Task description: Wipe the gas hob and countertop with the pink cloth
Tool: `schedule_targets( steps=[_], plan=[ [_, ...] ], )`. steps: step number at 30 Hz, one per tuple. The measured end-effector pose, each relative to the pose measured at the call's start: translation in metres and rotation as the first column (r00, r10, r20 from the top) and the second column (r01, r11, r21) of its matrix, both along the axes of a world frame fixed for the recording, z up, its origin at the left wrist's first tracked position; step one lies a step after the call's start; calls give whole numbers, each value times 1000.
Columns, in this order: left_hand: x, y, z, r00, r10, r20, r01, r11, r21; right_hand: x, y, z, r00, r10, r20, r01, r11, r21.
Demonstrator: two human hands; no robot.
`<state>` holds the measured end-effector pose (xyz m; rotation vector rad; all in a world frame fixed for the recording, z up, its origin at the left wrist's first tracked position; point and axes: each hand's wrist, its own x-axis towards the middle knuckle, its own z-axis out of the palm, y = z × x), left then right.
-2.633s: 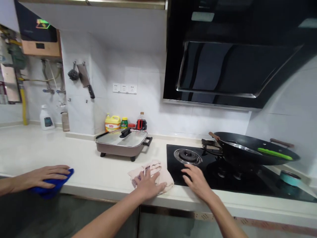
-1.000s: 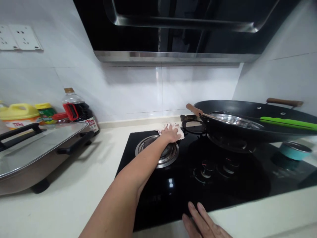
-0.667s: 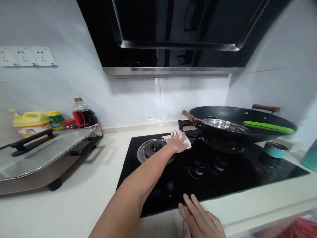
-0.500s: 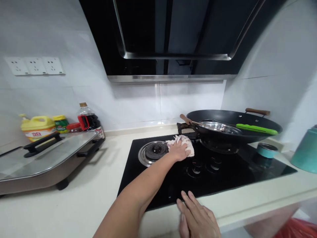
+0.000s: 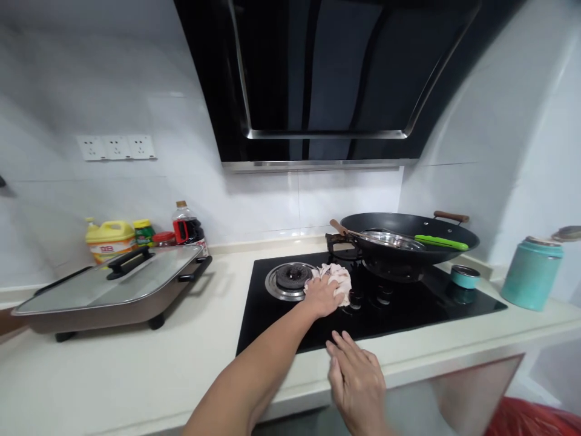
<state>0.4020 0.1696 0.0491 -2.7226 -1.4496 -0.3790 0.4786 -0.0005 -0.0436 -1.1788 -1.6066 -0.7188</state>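
Observation:
My left hand (image 5: 323,297) presses a crumpled whitish cloth (image 5: 338,280) onto the black glass hob (image 5: 299,330). The cloth lies just right of the left burner (image 5: 294,277), against the left control knob (image 5: 356,299); the fingers are bent over it and partly sunk in its folds. Nearer to me, my right hand (image 5: 358,376) rests at the front edge of the hob and counter, fingers stretched out and holding nothing. Behind the knobs, a large black wok (image 5: 436,225) sits over the right burner, with a shiny metal lid or bowl and a green-handled utensil in it.
An electric pan with a glass lid (image 5: 91,312) stands on the left counter, several bottles behind it, among them a yellow jug (image 5: 111,238). To the right are a small turquoise cup (image 5: 465,278) and a turquoise canister (image 5: 532,274). The range hood (image 5: 318,148) hangs above.
My left hand has drawn the cloth a little toward me, up to the left knob. The whole view has shifted as my head moved. My right hand stays at the front edge.

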Motion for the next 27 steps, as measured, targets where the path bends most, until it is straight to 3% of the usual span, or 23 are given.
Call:
schedule_targets(
  steps=[7, 16, 27],
  plan=[
    [-34, -38, -1, 998, 20, 62, -20, 1000, -2, 0, 0, -2, 1000, -2, 1, 2, 1000, -31],
    [-107, -69, 5, 986, 63, 153, -59, 998, -30, 1, -3, -3, 1000, -12, 8, 12, 995, -103],
    [-206, -91, 5, 924, 301, 234, -286, 953, -96, 1, -8, -11, 998, -55, 7, 56, 982, -180]
  ],
)
